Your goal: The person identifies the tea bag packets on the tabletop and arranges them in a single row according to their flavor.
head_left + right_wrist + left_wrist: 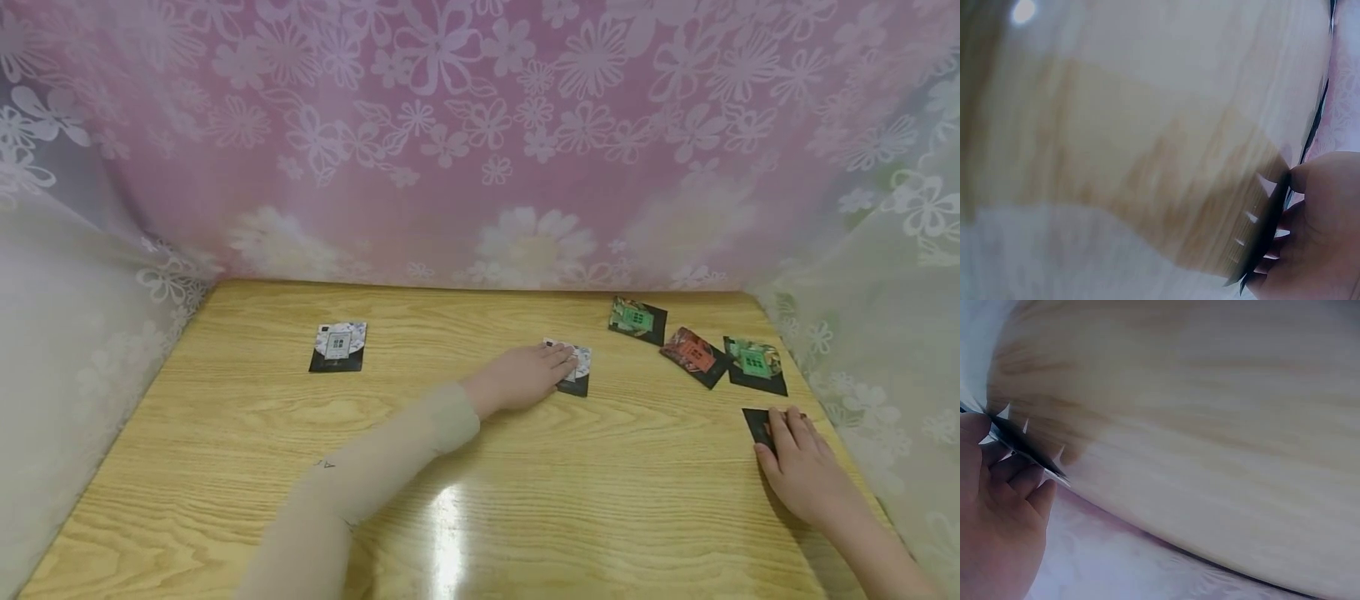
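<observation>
My left hand (523, 379) lies palm down over a flat black-and-white packet (576, 387), its straight fingers covering the left part. From the left wrist view, the same packet (1025, 445) shows edge-on as a dark strip against the fingertips. Toward the table's right edge, my right hand (804, 471) rests with extended fingers on a flat black packet (756, 423); most of its front is hidden. That packet (1267, 228) appears as a thin dark edge along the fingers in the right wrist view.
Another black-and-white packet (338, 347) lies at left on the wooden table (570, 508). Behind my right hand are a red packet (695, 357) and two green ones, a left one (637, 320) and a right one (754, 365). Floral curtains (480, 167) border the back and sides.
</observation>
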A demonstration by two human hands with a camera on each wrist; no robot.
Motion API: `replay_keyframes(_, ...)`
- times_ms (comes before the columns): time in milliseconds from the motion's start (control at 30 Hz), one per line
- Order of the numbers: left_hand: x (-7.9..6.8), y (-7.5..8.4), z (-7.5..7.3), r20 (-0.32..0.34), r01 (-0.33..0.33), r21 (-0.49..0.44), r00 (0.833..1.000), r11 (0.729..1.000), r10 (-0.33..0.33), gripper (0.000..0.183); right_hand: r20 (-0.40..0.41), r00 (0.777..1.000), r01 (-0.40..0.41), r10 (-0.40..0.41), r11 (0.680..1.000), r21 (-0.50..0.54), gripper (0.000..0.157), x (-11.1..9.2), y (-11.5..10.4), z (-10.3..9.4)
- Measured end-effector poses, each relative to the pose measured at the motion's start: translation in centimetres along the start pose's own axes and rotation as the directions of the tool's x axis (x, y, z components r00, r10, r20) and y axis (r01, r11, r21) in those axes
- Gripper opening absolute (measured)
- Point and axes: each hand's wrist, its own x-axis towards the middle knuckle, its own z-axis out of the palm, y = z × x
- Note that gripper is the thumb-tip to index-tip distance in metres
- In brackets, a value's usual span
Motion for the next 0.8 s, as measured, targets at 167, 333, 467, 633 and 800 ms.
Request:
replay_keyframes(167, -2.3, -1.4, 0.5, -0.006, 0.011, -0.001, 1.000, 1.000, -0.011, 0.057, 0.010, 1.000, -0.007, 0.007, 1.000, 0.005, 0.072, 0.0, 0.2, 0.2)
replay_keyframes(333, -4.4, -2.5, 1.2, -0.018, 0.031, -0.015, 0.999, 0.999, -0.032, 0.058, 0.028, 1.000, -0.013, 0.013, 1.000, 0.020, 0.074, 0.1, 0.4, 0.2)
replay_keyframes(467, -5.9, -3.4, 1.8, -0.024, 0.053, -0.037, 0.998, 0.998, -0.054, 0.059, 0.031, 0.999, -0.014, 0.014, 1.000, 0.023, 0.075, 0.2, 0.5, 0.2)
replay_keyframes(633, -7.8, -4.7, 2.5, -0.022, 0.087, -0.074, 0.996, 0.993, -0.089, 0.059, 0.027, 1.000, -0.010, 0.009, 1.000, 0.017, 0.074, 0.1, 0.4, 0.1)
replay_keyframes(800, -9.4, -6.2, 3.2, -0.010, 0.125, -0.107, 0.992, 0.986, -0.127, 0.059, 0.025, 1.000, -0.009, 0.008, 1.000, 0.020, 0.074, 0.1, 0.2, 0.1)
